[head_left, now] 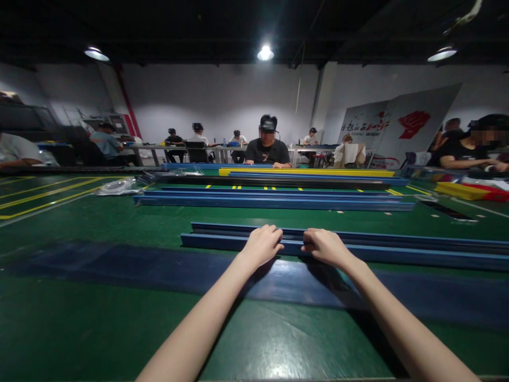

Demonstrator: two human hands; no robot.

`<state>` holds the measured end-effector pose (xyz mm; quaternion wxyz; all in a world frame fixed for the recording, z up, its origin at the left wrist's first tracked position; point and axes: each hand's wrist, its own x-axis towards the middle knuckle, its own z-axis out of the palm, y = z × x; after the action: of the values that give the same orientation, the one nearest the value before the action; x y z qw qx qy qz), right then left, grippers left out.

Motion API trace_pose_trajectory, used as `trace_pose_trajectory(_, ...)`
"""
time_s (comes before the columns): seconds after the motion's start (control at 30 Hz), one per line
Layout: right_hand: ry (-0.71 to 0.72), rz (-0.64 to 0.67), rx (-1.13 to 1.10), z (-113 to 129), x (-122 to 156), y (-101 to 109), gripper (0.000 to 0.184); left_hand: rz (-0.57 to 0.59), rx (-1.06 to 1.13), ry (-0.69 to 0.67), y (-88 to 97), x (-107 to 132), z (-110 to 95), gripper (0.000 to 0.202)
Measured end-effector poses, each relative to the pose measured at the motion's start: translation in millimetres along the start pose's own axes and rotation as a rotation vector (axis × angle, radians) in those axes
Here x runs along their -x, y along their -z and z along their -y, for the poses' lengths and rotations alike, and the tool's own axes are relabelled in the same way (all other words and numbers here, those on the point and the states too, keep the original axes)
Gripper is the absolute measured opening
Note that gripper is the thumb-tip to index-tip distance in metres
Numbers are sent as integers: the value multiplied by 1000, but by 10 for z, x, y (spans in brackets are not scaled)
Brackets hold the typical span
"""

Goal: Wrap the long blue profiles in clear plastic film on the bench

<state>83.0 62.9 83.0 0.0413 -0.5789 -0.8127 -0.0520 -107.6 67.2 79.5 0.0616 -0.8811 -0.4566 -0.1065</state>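
Observation:
A long blue U-shaped channel (pixel 417 254) lies across the green table in front of me, its hollow side facing up. My left hand (pixel 263 244) is closed on its near wall, fingers curled over the top edge. A short way to the right, my right hand (pixel 324 245) grips the same wall with bent fingers. Both sets of fingertips are partly hidden. Nearer to me, beneath my forearms, a long flat dark blue strip (pixel 159 268) stretches across the table and looks somewhat blurred.
Beyond lie more blue channels (pixel 274 201), a black length (pixel 278 182) and a yellow one (pixel 310 172). Clear plastic wrap (pixel 117 187) rests at left, a dark flat phone-like object (pixel 447 210) at right. A person (pixel 268 151) sits opposite; others work around the room.

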Motion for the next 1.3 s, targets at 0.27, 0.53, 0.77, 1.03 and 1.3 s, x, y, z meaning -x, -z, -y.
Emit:
trace_pose_trajectory(0.27,77,-79,-7,385,-203,-70,12,-36,-54,112,-50,33,145,13)
trace_pose_trajectory(0.53,49,-123,-25,353,-205,-101,15,4,-50,226,20,180,458,8)
trace_pose_trajectory(0.77,-43,-143,31,-293,58,-100,16,27,-145,315,102,320,750,8)
trace_pose_trajectory(1.03,21,-283,103,-402,132,-254,23,87,-218,334,192,342,775,13)
trace_pose_trajectory(1.3,38,-246,99,23,-78,-212,22,-10,-133,139,120,-22,204,16)
